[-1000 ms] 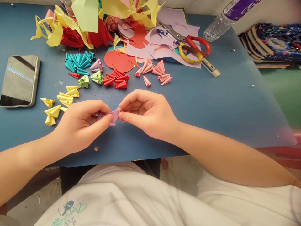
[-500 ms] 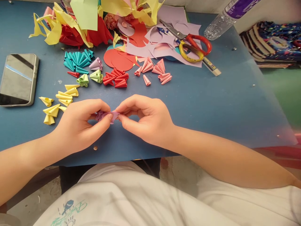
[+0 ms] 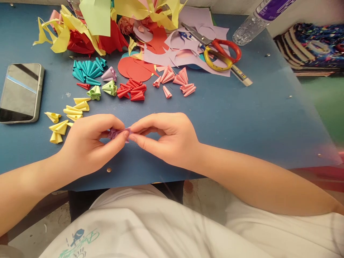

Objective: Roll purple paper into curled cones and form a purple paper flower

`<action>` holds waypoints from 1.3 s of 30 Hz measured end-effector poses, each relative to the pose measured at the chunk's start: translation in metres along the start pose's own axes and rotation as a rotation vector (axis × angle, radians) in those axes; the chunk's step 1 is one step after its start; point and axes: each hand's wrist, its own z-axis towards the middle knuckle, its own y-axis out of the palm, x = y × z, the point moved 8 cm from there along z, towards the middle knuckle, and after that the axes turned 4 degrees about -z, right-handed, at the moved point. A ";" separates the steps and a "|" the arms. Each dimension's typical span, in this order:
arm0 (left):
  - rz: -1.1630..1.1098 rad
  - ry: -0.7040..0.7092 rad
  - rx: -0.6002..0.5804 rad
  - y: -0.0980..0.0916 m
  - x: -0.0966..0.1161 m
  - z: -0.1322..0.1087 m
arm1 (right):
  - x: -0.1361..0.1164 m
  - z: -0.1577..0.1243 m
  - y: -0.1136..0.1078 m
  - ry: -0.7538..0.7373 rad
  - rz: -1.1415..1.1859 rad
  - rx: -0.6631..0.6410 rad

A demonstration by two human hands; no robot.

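Between my hands, above the near part of the table, is a small piece of purple paper (image 3: 116, 133), partly hidden by fingers. My left hand (image 3: 92, 141) pinches it between thumb and forefinger. My right hand (image 3: 168, 138) is closed on its right end with the fingertips. Beyond the hands lie little rolled paper cones: yellow cones (image 3: 73, 110) by my left hand, teal cones (image 3: 88, 70), green cones (image 3: 109, 87), a lilac cluster (image 3: 109, 74), red cones (image 3: 131, 89) and pink cones (image 3: 180, 77).
A phone (image 3: 22, 93) lies at the left. Scissors (image 3: 219, 53) and a cutter (image 3: 242, 75) rest by lilac paper scraps (image 3: 158, 57) and red paper circles (image 3: 134, 68). Yellow scraps (image 3: 60, 41) heap at the back. A bottle (image 3: 251, 28) stands back right on the blue table (image 3: 242, 118).
My right hand has shifted slightly left, its fingertips closer to my left thumb, covering more of the purple paper. My left hand stays nearly in place.
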 end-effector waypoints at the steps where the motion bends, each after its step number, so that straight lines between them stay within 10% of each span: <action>1: 0.007 0.005 0.003 0.000 0.000 0.000 | 0.000 0.000 0.000 -0.002 -0.003 0.003; 15: -0.134 -0.009 -0.020 0.001 -0.005 -0.002 | -0.008 -0.002 -0.005 -0.164 -0.115 0.067; 25: -1.135 -0.562 -0.276 0.036 -0.028 -0.008 | -0.026 -0.003 -0.009 -0.339 -0.236 0.092; 39: -1.142 -0.520 -0.304 0.036 -0.028 -0.005 | -0.031 -0.008 -0.008 -0.396 -0.375 0.109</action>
